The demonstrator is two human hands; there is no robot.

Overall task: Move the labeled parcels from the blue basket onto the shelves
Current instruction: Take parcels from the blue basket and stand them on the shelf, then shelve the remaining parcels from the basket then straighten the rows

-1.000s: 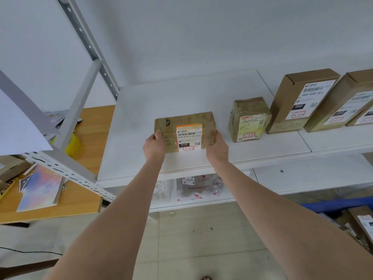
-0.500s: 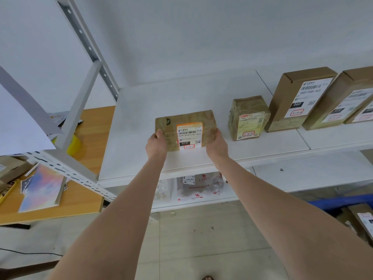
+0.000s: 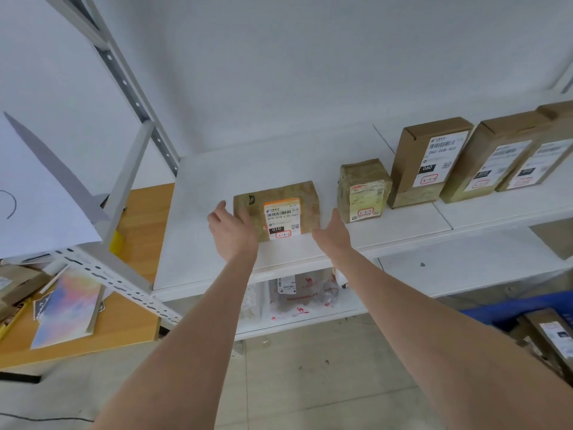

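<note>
On shelf [image 3: 217, 169], set parcel [image 3: 280, 209] between hands: left hand [image 3: 232, 231] flat on its edge, right hand [image 3: 333, 234] loose, clear. Seemingly placed; next needed basket [image 3: 496, 308], below right hand.

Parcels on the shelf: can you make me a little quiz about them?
1. True or false: the parcel marked 010 rests on the white shelf.
2. What stands just right of it? A a small taped parcel, B a red bucket, C a teddy bear.
3. Fill in: the tall box has a label with the big number ___.
Key: 1 true; 2 A; 3 060.
</note>
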